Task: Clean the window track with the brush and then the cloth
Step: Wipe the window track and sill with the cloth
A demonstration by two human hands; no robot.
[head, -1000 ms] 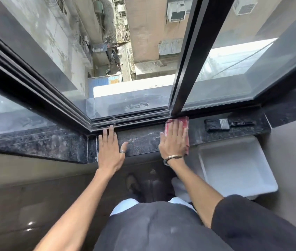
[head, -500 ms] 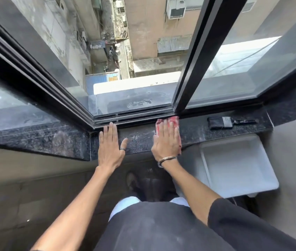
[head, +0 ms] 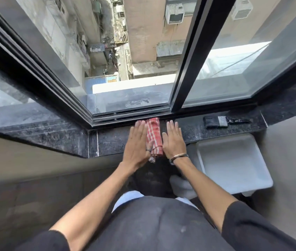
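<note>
A red and white checked cloth (head: 154, 136), folded into a narrow strip, lies on the dark granite sill (head: 53, 134) just below the black window track (head: 131, 115). My left hand (head: 137, 144) lies flat on the cloth's left edge, fingers straight. My right hand (head: 174, 140) rests flat on the sill against the cloth's right side, fingers straight and apart. A black-bristled paint brush (head: 223, 121) lies on the sill to the right, well away from both hands.
A white plastic tray (head: 234, 163) sits below the sill on the right. The sliding window's black frame post (head: 188, 73) stands just above the cloth. The pane left of it is open, with a long drop outside.
My right hand has come off the cloth and now lies beside it. My left hand has slid right onto the cloth's left edge. The cloth is now a narrower strip.
</note>
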